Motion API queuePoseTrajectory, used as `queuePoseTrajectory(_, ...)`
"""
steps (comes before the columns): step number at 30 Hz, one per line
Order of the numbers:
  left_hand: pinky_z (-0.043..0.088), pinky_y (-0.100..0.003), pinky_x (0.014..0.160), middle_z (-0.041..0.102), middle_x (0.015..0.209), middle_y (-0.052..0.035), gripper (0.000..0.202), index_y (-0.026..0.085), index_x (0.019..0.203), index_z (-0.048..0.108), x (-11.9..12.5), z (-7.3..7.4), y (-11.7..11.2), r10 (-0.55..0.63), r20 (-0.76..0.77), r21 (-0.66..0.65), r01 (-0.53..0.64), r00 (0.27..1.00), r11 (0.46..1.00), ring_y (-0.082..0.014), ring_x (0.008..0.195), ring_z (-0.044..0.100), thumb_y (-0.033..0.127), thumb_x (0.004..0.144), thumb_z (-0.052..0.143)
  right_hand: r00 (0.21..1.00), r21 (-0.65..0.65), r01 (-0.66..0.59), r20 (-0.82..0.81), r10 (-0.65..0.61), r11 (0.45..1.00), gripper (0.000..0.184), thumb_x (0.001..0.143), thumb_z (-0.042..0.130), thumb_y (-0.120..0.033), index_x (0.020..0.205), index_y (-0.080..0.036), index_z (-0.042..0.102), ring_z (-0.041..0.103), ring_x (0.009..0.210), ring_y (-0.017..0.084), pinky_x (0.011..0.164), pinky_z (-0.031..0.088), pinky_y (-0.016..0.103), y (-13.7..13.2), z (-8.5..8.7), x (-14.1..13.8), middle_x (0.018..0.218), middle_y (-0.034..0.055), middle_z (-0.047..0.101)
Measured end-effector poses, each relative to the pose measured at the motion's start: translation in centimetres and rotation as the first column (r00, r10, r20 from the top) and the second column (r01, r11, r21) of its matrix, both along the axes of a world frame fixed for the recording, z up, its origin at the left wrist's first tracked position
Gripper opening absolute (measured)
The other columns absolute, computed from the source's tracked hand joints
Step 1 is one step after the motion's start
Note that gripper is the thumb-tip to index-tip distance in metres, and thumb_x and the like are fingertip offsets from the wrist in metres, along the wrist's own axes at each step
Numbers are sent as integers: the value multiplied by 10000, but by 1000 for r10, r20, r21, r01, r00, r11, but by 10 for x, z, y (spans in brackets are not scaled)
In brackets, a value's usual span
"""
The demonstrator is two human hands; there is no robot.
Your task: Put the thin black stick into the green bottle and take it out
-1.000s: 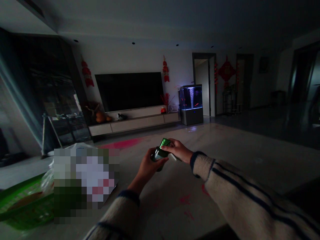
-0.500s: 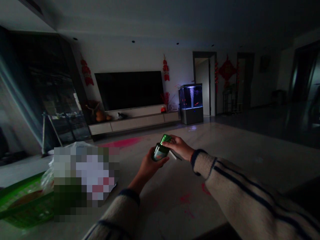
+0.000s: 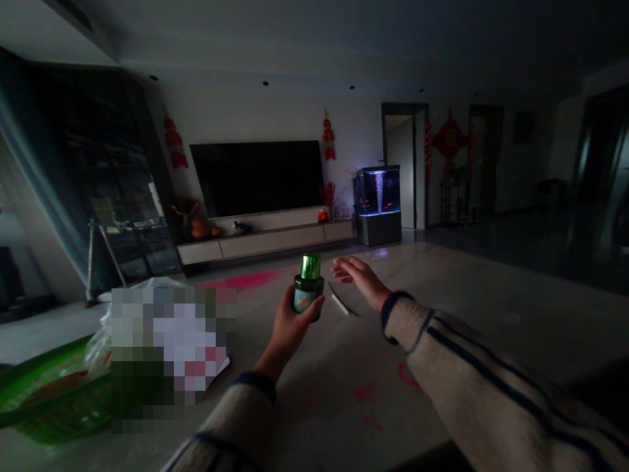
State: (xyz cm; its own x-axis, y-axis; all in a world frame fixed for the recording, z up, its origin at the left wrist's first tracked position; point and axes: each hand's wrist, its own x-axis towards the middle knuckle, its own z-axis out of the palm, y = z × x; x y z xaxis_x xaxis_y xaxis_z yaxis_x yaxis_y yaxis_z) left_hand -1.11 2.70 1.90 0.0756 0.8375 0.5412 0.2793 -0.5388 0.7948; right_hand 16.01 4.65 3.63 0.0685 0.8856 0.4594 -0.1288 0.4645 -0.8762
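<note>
My left hand is wrapped round a small dark green bottle with a pale picture label, held nearly upright above the table. A shiny green cap sits on top of the bottle. To the right, my right hand is apart from the bottle, its fingers stretched out and holding nothing. Between and beyond the hands, a thin white and dark stick-like thing lies on the table.
At the left stand a green basket and a clear plastic bag, partly hidden by a blurred patch. Pink stains mark the tabletop. Farther back are a television, a low cabinet and a lit fish tank.
My right hand has let go of the green cap and moved off to the right, its fingers opening. The bottle has turned more upright in my left hand and shifted slightly left.
</note>
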Motion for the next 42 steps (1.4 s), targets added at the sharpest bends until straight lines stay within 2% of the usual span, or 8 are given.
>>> queuePoseTrajectory(8, 459, -230, 500, 578, 695, 10, 541, 143, 1036, 481, -1, -11, 6, -77, -125, -50, 71, 989, 996, -105, 532, 542, 423, 606, 654, 997, 33, -16, 76, 14, 999, 347, 678, 571, -481, 843, -176, 557, 567, 759, 135, 706, 417, 282, -9, 3, -8, 815, 31, 612)
queuePoseTrajectory(13, 459, -242, 549, 613, 771, -28, 579, 138, 1068, 483, -10, -18, 16, -67, -251, -5, 68, 966, 998, -133, 622, 574, 416, 592, 659, 993, 81, -12, 115, 2, 997, 345, 639, 623, -452, 828, -172, 554, 557, 760, 131, 723, 423, 281, -3, -3, -9, 822, 31, 600)
queuePoseTrajectory(17, 457, -256, 583, 627, 801, -40, 585, 138, 1067, 496, -11, -20, 18, -32, -301, 33, 43, 953, 999, -153, 674, 589, 425, 584, 657, 979, 109, 47, 194, -68, 993, 392, 604, 660, -448, 854, -166, 552, 551, 710, 128, 685, 433, 281, 4, -9, -8, 805, 30, 587)
queuePoseTrajectory(21, 455, -259, 592, 631, 817, -43, 571, 148, 1058, 502, -11, -19, 16, -56, -292, 9, 61, 955, 998, -153, 671, 592, 422, 582, 658, 950, 131, 146, 256, -176, 980, 398, 597, 651, -489, 815, -167, 564, 528, 646, 124, 621, 428, 270, 7, -12, -7, 727, 16, 579)
queuePoseTrajectory(24, 458, -266, 599, 629, 818, -44, 576, 151, 1062, 494, -11, -19, 16, -62, -280, -12, 61, 958, 998, -155, 668, 593, 428, 585, 659, 935, 151, 174, 284, -212, 973, 380, 601, 646, -492, 790, -170, 574, 521, 623, 123, 595, 425, 263, 8, -13, -6, 698, 14, 585)
queuePoseTrajectory(35, 462, -271, 622, 618, 824, -38, 582, 155, 1053, 493, -10, -20, 15, -64, -256, -7, 64, 964, 998, -163, 703, 593, 426, 572, 674, 953, 190, 92, 268, -142, 977, 346, 634, 640, -455, 826, -168, 612, 573, 714, 151, 699, 456, 302, 8, -13, -5, 786, 48, 635)
queuePoseTrajectory(42, 463, -253, 575, 621, 819, -41, 570, 155, 1060, 502, -10, -20, 14, -100, -235, -26, 96, 967, 995, -150, 665, 591, 407, 578, 674, 955, 204, 66, 271, -121, 977, 307, 678, 614, -417, 861, -171, 613, 577, 744, 153, 723, 453, 307, 8, -15, -5, 825, 56, 638)
